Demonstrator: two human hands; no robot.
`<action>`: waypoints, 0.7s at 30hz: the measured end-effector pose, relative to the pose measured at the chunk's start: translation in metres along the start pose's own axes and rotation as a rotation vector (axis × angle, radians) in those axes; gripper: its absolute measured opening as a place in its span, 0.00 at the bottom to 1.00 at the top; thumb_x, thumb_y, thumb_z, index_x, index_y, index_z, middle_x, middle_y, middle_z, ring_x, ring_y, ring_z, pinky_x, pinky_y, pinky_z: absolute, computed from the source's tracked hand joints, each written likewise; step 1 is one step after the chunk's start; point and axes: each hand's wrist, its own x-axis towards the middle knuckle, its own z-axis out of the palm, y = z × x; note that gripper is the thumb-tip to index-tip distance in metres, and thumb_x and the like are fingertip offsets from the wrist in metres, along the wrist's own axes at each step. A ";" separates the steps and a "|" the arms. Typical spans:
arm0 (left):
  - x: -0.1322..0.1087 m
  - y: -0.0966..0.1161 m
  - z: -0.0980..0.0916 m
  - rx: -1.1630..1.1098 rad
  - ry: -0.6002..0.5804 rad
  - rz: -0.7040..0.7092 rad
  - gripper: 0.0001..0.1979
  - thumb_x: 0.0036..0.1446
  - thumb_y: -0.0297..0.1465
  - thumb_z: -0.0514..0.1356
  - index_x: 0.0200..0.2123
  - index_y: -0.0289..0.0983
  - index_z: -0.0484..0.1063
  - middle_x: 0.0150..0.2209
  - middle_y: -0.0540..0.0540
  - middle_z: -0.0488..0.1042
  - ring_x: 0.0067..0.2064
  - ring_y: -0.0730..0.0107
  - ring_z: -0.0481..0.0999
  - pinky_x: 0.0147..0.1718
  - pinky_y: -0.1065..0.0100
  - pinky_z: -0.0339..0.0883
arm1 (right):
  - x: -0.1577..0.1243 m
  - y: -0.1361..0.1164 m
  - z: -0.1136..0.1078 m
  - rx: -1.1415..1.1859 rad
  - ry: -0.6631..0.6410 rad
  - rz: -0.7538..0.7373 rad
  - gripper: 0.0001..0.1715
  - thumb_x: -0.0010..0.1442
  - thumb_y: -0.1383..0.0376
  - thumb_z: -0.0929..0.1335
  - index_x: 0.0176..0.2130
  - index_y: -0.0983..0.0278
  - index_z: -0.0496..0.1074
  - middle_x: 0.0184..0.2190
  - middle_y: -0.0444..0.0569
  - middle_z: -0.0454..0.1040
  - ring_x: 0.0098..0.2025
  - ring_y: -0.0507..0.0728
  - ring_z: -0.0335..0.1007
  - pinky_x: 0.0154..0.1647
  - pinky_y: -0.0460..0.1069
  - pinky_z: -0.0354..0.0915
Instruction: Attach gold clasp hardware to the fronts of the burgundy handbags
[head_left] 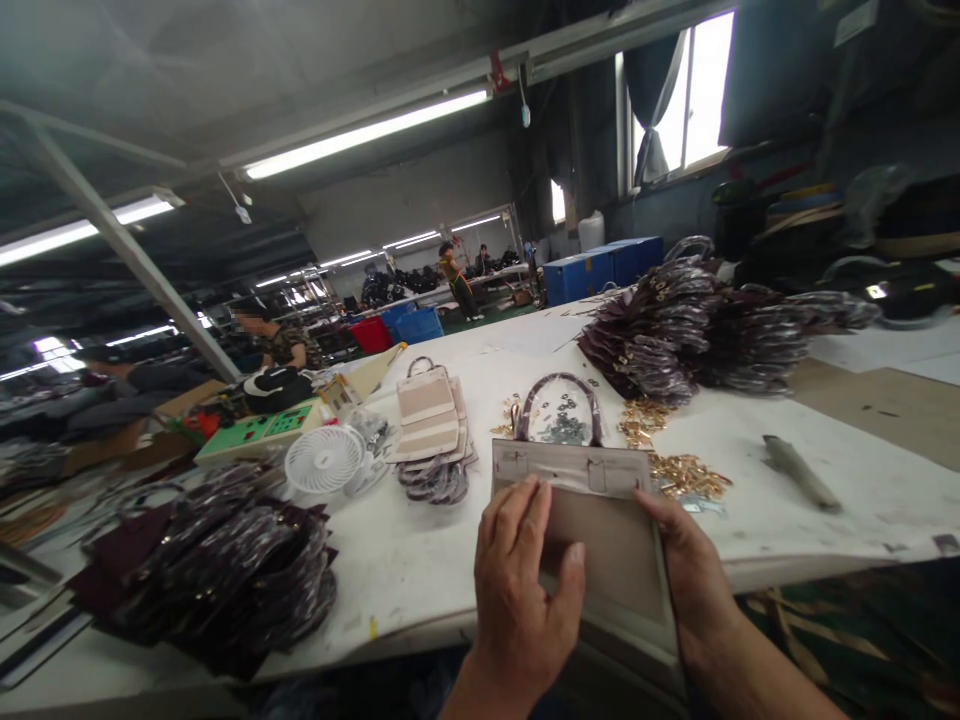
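Note:
A beige handbag panel (611,545) with a plastic-wrapped dark handle (527,402) stands tilted at the table's front edge. My left hand (521,585) lies on its face, fingers stretched out below the top band and thumb apart. At the right edge, my right hand (694,575) grips the panel, its thumb on the front; the other fingers are hidden behind. Just past the panel are small dark metal parts (566,425) and gold-coloured hardware pieces (686,474).
Beige bag panels (427,410) are stacked left of centre, beside a white fan (324,460). Dark wrapped bag pieces lie in a left pile (217,570) and a right pile (660,330). A grey-handled tool (801,475) rests at right. A co-worker (281,340) is at left.

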 end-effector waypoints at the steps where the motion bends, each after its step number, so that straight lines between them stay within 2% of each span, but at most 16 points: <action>1: 0.000 -0.001 -0.001 -0.003 -0.003 0.006 0.32 0.64 0.29 0.61 0.69 0.39 0.60 0.65 0.36 0.68 0.66 0.49 0.66 0.64 0.45 0.66 | 0.000 0.000 0.000 0.002 0.013 0.017 0.32 0.56 0.52 0.73 0.55 0.67 0.79 0.36 0.54 0.85 0.41 0.69 0.83 0.49 0.61 0.77; 4: 0.000 -0.005 -0.001 0.001 -0.002 0.021 0.30 0.63 0.28 0.62 0.67 0.38 0.63 0.64 0.37 0.70 0.65 0.50 0.67 0.63 0.46 0.66 | 0.001 -0.001 0.000 0.004 0.014 0.048 0.33 0.56 0.51 0.72 0.54 0.67 0.79 0.36 0.54 0.85 0.40 0.69 0.83 0.48 0.62 0.77; 9: 0.000 -0.010 -0.004 0.017 -0.007 0.024 0.28 0.63 0.29 0.62 0.65 0.37 0.65 0.62 0.37 0.71 0.64 0.50 0.67 0.63 0.46 0.65 | 0.002 0.000 -0.001 -0.048 -0.076 -0.003 0.33 0.56 0.50 0.72 0.55 0.67 0.78 0.36 0.54 0.85 0.39 0.69 0.83 0.47 0.62 0.77; 13: 0.002 -0.012 -0.008 0.028 -0.002 0.043 0.27 0.63 0.29 0.62 0.65 0.37 0.66 0.63 0.37 0.69 0.65 0.49 0.66 0.64 0.45 0.62 | 0.003 0.001 -0.002 -0.054 -0.094 -0.014 0.33 0.57 0.50 0.71 0.55 0.67 0.79 0.37 0.55 0.85 0.39 0.69 0.83 0.47 0.62 0.77; 17: 0.004 -0.014 -0.011 0.053 -0.001 0.059 0.25 0.63 0.29 0.62 0.63 0.37 0.67 0.66 0.37 0.67 0.67 0.48 0.64 0.65 0.44 0.61 | 0.004 0.000 -0.006 -0.046 -0.104 0.037 0.33 0.57 0.50 0.71 0.55 0.68 0.79 0.36 0.55 0.85 0.39 0.69 0.83 0.48 0.62 0.77; 21: 0.006 -0.018 -0.012 0.041 -0.012 0.101 0.25 0.63 0.29 0.62 0.63 0.36 0.67 0.65 0.37 0.70 0.68 0.49 0.65 0.65 0.43 0.62 | 0.005 0.000 -0.009 -0.028 -0.107 0.082 0.33 0.57 0.51 0.72 0.56 0.67 0.79 0.37 0.55 0.85 0.38 0.68 0.83 0.47 0.61 0.77</action>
